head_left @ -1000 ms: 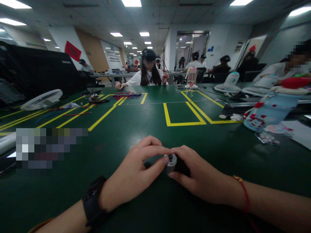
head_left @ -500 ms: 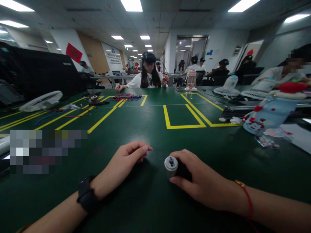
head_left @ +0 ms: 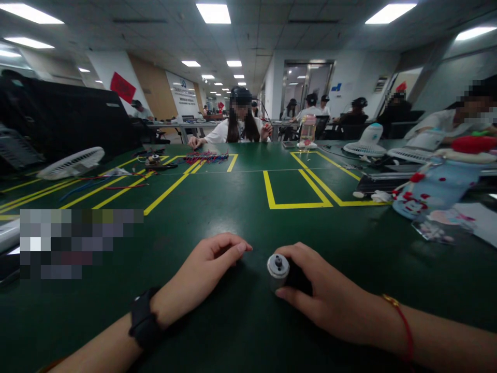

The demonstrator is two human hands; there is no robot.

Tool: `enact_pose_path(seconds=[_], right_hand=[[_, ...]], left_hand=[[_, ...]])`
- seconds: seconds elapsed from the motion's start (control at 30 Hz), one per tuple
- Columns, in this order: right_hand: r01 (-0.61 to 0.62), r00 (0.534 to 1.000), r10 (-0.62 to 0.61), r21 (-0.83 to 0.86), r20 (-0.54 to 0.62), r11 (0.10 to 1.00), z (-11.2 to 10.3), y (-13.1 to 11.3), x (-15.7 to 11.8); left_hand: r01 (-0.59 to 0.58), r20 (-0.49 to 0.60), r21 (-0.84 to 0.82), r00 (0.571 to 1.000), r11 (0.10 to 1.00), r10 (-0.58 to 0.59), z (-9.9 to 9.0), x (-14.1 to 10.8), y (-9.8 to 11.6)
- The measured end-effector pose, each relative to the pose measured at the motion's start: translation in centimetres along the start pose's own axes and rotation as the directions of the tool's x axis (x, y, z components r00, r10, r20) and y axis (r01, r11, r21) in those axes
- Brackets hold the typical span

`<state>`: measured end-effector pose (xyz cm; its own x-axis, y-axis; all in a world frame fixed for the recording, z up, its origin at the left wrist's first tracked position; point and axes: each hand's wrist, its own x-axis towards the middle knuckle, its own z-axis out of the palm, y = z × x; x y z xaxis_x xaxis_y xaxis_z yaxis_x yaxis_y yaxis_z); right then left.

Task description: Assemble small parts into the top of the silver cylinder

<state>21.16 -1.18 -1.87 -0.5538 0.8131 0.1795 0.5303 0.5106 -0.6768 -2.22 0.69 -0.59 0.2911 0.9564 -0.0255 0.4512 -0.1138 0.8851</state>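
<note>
A small cylindrical metal motor (head_left: 278, 273) stands upright on the green table (head_left: 202, 331), a short shaft at the centre of its silver top face. My right hand (head_left: 318, 290) grips it from the right, with the thumb on the near side and the index finger at the far side. The other right fingers are hidden behind it. To the left, my left hand (head_left: 217, 261) rests low over the table, fingers curled together and thumb laid against the index finger. Nothing shows in it, and a gap separates its fingertips from the motor.
Yellow tape (head_left: 301, 206) marks areas ahead. Red and blue wires (head_left: 205, 156) lie at the far side before a seated person (head_left: 238, 124). A blue bottle (head_left: 435, 186) and white fans (head_left: 365, 142) stand on the right. Another fan (head_left: 72, 163) lies left.
My left hand has come slightly right, closer to the motor, its fingers a little more tucked. The whole view has shifted slightly; my right hand keeps its grip on the motor.
</note>
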Motion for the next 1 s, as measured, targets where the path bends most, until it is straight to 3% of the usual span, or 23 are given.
enact_pose_path(seconds=[0.23,0.37,0.43,0.67,0.83,1.0], right_hand=[[0.015,1.0,-0.015,-0.006,-0.01,1.0,0.0,0.0,-0.1],[0.022,1.0,-0.022,0.0,-0.006,1.0,0.0,-0.1,-0.1],[0.026,1.0,-0.026,-0.001,-0.002,1.0,0.0,-0.1,0.0],[0.029,1.0,-0.029,-0.038,-0.003,0.999,0.0,0.1,0.0],[0.052,0.999,-0.052,-0.039,-0.005,0.998,0.2,0.1,0.1],[0.035,0.999,-0.036,-0.064,-0.002,0.997,0.3,0.2,0.1]], left_hand=[[-0.069,0.005,-0.031,0.998,0.997,0.07,0.3,0.0,-0.9],[-0.163,0.19,0.129,0.972,0.978,0.137,0.1,-0.3,-0.2],[-0.195,0.232,0.148,0.96,0.97,0.157,0.1,-0.6,0.4],[-0.247,0.162,0.004,0.956,0.969,0.243,1.2,-0.7,2.1],[-0.243,0.053,0.054,0.969,0.969,0.24,2.0,-0.4,2.3],[-0.291,-0.01,0.069,0.956,0.954,0.293,2.4,-0.3,2.9]])
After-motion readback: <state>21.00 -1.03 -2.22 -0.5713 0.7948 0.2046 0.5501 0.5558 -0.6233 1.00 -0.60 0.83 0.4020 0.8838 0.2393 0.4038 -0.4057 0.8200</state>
